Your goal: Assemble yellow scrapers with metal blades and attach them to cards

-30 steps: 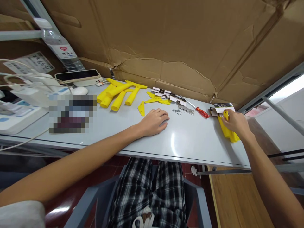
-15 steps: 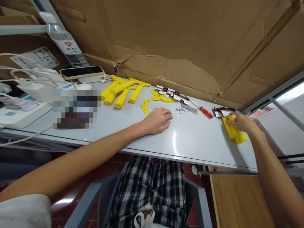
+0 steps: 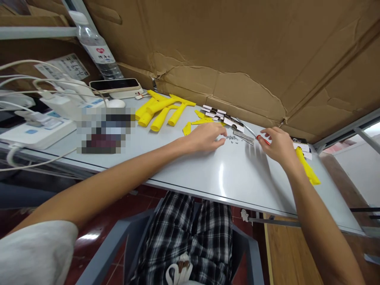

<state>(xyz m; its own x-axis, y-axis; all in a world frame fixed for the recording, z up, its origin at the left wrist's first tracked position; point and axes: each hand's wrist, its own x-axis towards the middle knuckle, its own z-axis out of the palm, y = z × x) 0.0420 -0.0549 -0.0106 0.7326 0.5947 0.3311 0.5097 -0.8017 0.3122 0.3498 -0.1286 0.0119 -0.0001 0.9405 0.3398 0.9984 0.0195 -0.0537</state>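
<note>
My left hand (image 3: pixel 209 137) rests on the tabletop, its thumb and fingers apart and empty, beside a small pile of screws (image 3: pixel 233 138). My right hand (image 3: pixel 279 144) hovers over the red-handled screwdriver (image 3: pixel 263 139), fingers spread and thumb close to the handle; whether it touches is unclear. Between the hands lie thin metal strips (image 3: pixel 243 137). Behind them are black-and-white cards (image 3: pixel 234 122) and flat yellow pieces (image 3: pixel 187 128). To the right of my right hand, a yellow tubular handle (image 3: pixel 308 168) lies beside more black-and-white cards (image 3: pixel 304 149).
Several yellow T-shaped handles (image 3: pixel 160 106) lie at the back left. Further left are a phone (image 3: pixel 115 84), a water bottle (image 3: pixel 99 49), a power strip (image 3: pixel 38 132) with cables, and a blurred-out patch (image 3: pixel 107 130). A cardboard wall (image 3: pixel 208 47) closes off the back.
My right hand has let go of the yellow handles at the right and moved left to the screwdriver. My left hand has shifted slightly toward the screws.
</note>
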